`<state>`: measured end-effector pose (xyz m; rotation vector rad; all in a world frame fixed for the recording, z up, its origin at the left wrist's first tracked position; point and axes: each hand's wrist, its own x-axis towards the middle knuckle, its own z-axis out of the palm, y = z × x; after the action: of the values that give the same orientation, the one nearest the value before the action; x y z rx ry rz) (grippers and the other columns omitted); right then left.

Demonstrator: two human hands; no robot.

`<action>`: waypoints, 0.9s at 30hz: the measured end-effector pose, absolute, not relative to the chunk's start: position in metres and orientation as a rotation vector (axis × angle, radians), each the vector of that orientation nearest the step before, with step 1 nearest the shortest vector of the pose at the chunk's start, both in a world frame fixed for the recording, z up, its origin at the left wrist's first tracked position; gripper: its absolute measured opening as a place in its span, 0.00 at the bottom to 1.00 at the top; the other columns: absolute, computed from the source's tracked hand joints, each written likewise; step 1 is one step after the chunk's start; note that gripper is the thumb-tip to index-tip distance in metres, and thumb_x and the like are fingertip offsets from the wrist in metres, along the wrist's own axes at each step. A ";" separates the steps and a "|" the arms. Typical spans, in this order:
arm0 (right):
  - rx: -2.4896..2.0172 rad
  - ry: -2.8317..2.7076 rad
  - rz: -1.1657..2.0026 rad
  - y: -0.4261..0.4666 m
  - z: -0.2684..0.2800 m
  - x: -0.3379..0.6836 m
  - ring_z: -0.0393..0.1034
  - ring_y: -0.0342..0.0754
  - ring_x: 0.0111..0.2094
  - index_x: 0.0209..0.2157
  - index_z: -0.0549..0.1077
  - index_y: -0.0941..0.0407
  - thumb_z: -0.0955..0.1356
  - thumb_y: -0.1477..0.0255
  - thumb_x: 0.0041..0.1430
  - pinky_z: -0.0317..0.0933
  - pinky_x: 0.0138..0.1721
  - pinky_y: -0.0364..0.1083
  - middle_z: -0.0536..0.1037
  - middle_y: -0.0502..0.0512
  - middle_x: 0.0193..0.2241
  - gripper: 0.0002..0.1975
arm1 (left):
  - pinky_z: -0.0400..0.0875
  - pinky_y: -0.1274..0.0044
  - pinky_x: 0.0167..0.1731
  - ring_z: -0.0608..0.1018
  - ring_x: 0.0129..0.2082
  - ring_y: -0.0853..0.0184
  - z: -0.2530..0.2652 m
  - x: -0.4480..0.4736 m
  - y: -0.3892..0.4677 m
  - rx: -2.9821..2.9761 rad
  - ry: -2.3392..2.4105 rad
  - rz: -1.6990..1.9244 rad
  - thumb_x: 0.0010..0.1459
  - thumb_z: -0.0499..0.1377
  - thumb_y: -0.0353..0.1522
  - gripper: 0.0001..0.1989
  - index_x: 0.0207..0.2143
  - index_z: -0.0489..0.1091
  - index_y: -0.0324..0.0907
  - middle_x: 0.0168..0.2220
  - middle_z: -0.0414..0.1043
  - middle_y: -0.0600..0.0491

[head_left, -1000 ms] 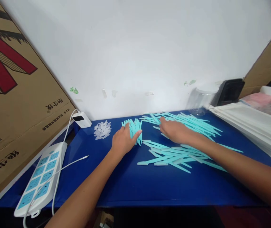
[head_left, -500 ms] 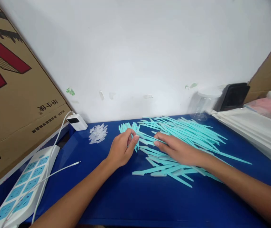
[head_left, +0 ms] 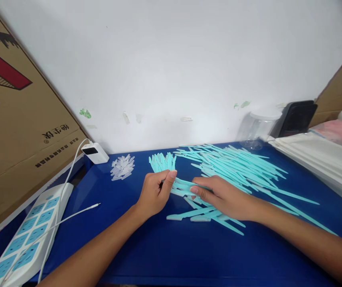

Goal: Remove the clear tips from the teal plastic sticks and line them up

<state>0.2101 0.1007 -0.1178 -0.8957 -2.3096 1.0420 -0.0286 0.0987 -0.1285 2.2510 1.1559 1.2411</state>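
Observation:
My right hand is closed round a small bunch of turquoise eyebrow razors, their ends pointing left. At that left end, my left hand pinches the razors between thumb and fingers; the fingers partly cover the tips. Just behind my left hand lies a short pile of turquoise razors. A larger spread of loose razors covers the table behind and right of my right hand, with more lying under the held bunch. Small clear plastic caps are heaped to the left.
On the blue table a white boxy device stands at back left. A power strip and white cable lie along the left. At back right are a clear jar, a black object and white sheets.
Both hands have come slightly nearer to me, with the razors held between them. The left thumb now presses on the razor ends, and more of the short pile behind shows.

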 end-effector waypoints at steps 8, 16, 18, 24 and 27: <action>-0.874 -2.285 1.083 0.104 -0.113 0.212 0.56 0.44 0.22 0.30 0.69 0.54 0.59 0.51 0.74 0.53 0.27 0.45 0.61 0.45 0.20 0.25 | 0.47 0.74 0.24 0.51 0.22 0.73 -0.123 -0.027 0.099 2.294 1.169 1.212 0.74 0.49 0.39 0.24 0.23 0.50 0.42 0.22 0.44 0.59; -0.967 -2.258 0.951 0.123 -0.107 0.232 0.62 0.46 0.25 0.28 0.67 0.54 0.58 0.51 0.74 0.56 0.30 0.46 0.66 0.48 0.24 0.26 | 0.51 0.74 0.24 0.57 0.20 0.71 -0.105 -0.074 0.126 2.078 1.616 1.690 0.73 0.48 0.44 0.27 0.21 0.52 0.44 0.18 0.52 0.58; -1.029 -2.193 0.875 0.129 -0.108 0.235 0.61 0.46 0.25 0.25 0.62 0.53 0.58 0.51 0.74 0.57 0.31 0.46 0.64 0.48 0.23 0.26 | 0.53 0.74 0.25 0.60 0.20 0.69 -0.099 -0.097 0.139 2.154 1.909 1.649 0.74 0.46 0.45 0.28 0.20 0.54 0.43 0.18 0.54 0.56; -1.114 -2.087 0.761 0.132 -0.120 0.231 0.63 0.48 0.26 0.27 0.63 0.52 0.57 0.51 0.74 0.62 0.35 0.48 0.67 0.50 0.24 0.25 | 0.63 0.69 0.32 0.78 0.33 0.51 -0.104 -0.133 0.163 2.318 2.630 0.398 0.71 0.43 0.46 0.29 0.34 0.79 0.41 0.31 0.78 0.41; -1.123 -2.076 0.782 0.129 -0.125 0.229 0.65 0.48 0.26 0.28 0.65 0.52 0.57 0.51 0.74 0.64 0.36 0.48 0.69 0.50 0.23 0.25 | 0.68 0.65 0.38 0.80 0.41 0.46 -0.109 -0.141 0.166 2.181 2.708 0.163 0.70 0.42 0.46 0.30 0.43 0.81 0.38 0.41 0.80 0.35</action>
<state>0.2293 0.1293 -0.1248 -1.1226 -2.0759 0.7824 -0.1408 0.1656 -0.1093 2.1813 2.7078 0.1633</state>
